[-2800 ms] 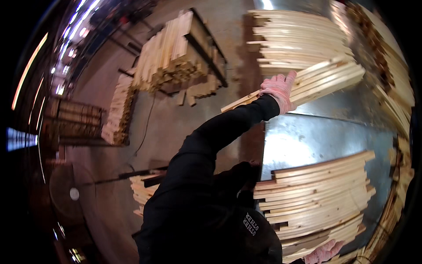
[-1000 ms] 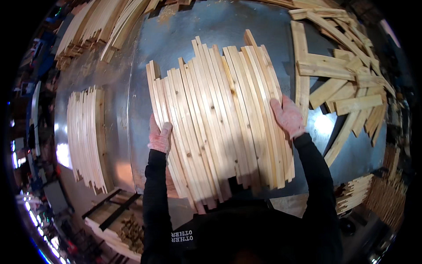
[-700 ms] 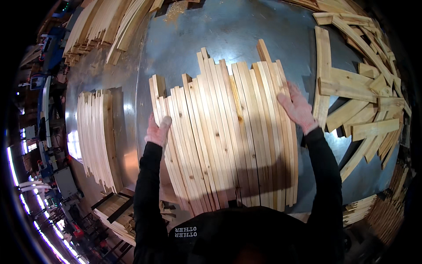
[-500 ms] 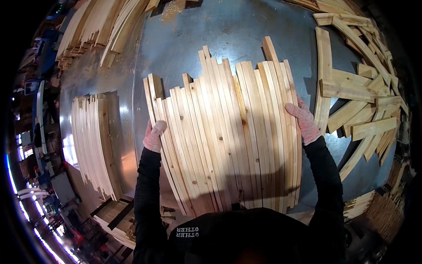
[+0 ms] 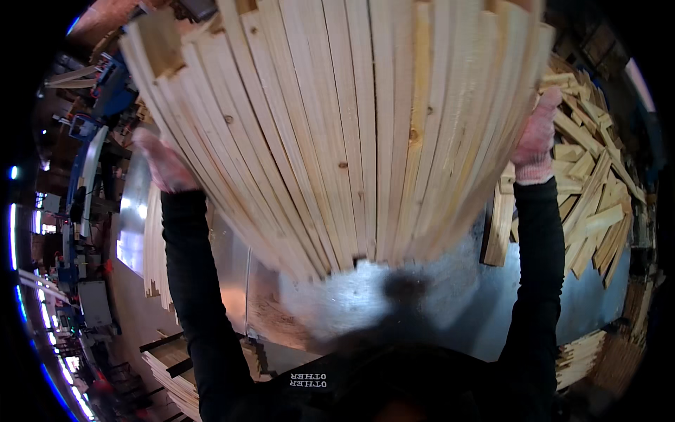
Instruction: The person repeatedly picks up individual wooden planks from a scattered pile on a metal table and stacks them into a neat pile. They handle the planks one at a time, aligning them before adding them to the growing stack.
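Observation:
A wide row of pale wooden strips point(image 5: 344, 165), set side by side on edge and uneven at their ends, is held up above the metal table point(image 5: 351, 299). My left hand point(image 5: 167, 162), in a pinkish knit glove, presses against the row's left side. On the opposite side, my right hand point(image 5: 536, 141), gloved alike, clamps the outermost strips. The squeeze between both hands keeps the strips together. Their far ends run past the top of the picture, and some fingers are hidden behind the wood.
Loose boards point(image 5: 594, 204) lie in a jumbled heap on the right of the table. Another stack of strips point(image 5: 152, 243) shows partly behind my left forearm. More timber stacks stand low at left point(image 5: 172, 380) and right point(image 5: 580, 359). Machinery point(image 5: 91, 176) lines the far left.
Both hands have lifted the row of strips off the table and moved it up and away from my body. Its shadow now falls on the bare metal.

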Tool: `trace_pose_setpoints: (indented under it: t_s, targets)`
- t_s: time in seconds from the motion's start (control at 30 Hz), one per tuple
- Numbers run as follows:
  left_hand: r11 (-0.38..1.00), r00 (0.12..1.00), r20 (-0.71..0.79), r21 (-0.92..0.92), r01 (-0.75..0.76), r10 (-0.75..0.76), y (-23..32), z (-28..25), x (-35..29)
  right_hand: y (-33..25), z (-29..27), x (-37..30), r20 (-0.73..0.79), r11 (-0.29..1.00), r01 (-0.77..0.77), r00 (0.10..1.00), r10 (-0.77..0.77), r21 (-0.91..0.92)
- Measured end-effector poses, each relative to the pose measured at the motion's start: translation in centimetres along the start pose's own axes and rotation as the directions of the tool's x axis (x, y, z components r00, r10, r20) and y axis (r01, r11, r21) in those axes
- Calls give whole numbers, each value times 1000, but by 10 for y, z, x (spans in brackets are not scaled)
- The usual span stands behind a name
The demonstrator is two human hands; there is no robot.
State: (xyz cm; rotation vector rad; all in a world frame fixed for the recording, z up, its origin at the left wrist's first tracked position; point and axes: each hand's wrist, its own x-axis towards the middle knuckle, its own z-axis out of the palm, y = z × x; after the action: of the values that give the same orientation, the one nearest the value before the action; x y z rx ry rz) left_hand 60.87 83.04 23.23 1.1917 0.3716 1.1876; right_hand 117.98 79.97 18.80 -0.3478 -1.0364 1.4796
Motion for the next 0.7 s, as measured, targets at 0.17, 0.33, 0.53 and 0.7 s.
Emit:
trace_pose_setpoints:
  t_s: [0.17,0.33,0.53,0.7]
  targets:
    - [966,946,245,-200,-163,211,52,72,49,-17,25,35,158,993,97,982,-108,71]
    - [948,823,-542,139,287,-170,-138,-13,-143,89,33,-102,-399,466,-426,903,161,-776]
    - [917,907,-386,277,286,-167,-275,-5,-258,208,-2,-253,-445,210,-465,885,140,-860]
    - [257,719,-673,674,693,-173,-272,37,-437,289,16,-422,-587,326,-659,752,298,-678]
